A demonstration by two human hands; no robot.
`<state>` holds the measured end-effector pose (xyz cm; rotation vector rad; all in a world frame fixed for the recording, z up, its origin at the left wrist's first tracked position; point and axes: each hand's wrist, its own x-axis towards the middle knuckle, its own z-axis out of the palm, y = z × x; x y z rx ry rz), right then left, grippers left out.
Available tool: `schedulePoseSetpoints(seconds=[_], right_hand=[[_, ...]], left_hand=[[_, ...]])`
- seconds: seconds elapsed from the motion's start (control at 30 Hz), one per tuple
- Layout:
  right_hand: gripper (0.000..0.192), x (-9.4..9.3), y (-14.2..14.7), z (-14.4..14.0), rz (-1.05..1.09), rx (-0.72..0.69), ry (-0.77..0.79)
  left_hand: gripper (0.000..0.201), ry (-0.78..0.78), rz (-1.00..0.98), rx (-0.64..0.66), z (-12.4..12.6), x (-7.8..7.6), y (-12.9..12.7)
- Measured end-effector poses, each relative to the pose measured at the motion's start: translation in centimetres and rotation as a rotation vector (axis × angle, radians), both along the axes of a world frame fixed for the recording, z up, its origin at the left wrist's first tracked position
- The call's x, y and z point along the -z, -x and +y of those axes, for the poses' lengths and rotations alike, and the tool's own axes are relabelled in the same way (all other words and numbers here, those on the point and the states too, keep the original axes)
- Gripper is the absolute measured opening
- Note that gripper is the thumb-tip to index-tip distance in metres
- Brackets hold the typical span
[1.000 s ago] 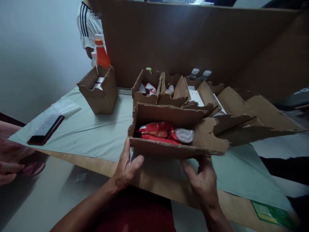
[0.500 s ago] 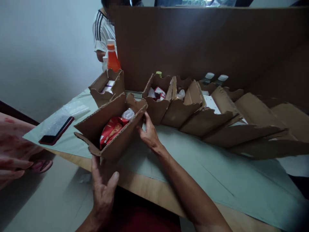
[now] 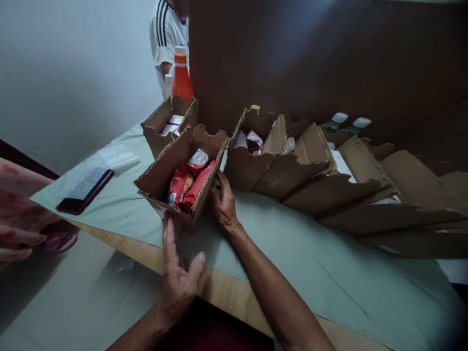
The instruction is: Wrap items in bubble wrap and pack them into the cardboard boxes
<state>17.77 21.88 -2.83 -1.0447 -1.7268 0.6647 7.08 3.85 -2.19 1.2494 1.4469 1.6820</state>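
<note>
Corrugated cardboard box (image 3: 160,171) – glossy red packets (image 3: 186,183) inside, both hands (image 3: 223,202) touching

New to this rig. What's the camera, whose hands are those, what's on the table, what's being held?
There is one view, from a camera worn on a person's head, looking forward and down. No machine: the two bare hands at the bottom are the wearer's own. The left hand lies open with its fingertips at the near corner of an open brown cardboard box holding red snack packets; the right hand presses that box's right side. The box sits on a pale green sheet over the table. Beside it run a row of similar cardboard boxes, a dark phone with a red edge and an orange bottle. Another person in a white striped shirt stands behind.
</note>
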Motion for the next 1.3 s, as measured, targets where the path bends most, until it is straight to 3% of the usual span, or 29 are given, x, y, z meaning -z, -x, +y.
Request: schedulePoseSetpoints(seconds=[0.17,0.43,0.57,0.63,0.7,0.77,0.87,1.0,1.13,1.3], right_hand=[[0.045,2.1,-1.2,0.3,-0.002,0.099,0.002],[0.036,3.4,-2.1,1.2,0.063,0.232,0.071],[0.033,3.8,-2.1,1.4,0.089,0.247,0.091],[0.032,3.9,-2.0,1.6,0.099,0.247,0.100],[0.030,3.9,-1.9,1.7,0.106,0.245,0.107],[0.028,3.8,-1.8,1.8,0.110,0.240,0.112],[0.026,3.7,-1.7,1.8,0.106,0.231,0.115],[0.025,3.6,-1.8,1.8,0.084,0.225,0.102],[0.026,3.7,-1.9,2.0,0.057,0.222,0.082],[0.028,4.0,-1.8,2.3,0.005,0.225,0.075]], left_hand=[[0.094,-0.011,0.082,0.035,3.0,0.4,-1.9],[0.091,-0.016,0.098,-0.024,15.1,-1.2,-4.9],[0.090,0.009,0.131,-0.002,16.1,-0.6,-5.1],[0.086,-0.062,0.227,-0.020,15.3,-0.7,-3.5],[0.083,-0.159,0.352,-0.088,14.9,-1.7,-0.2],[0.084,-0.222,0.467,-0.170,15.7,-3.8,4.1],[0.082,-0.192,0.608,-0.217,19.0,-7.7,10.3],[0.021,-0.093,0.762,-0.088,22.1,-11.1,14.6],[0.043,-0.103,0.910,-0.083,19.9,-11.7,15.8],[0.020,-0.231,1.153,-0.166,12.8,-10.9,15.0]])
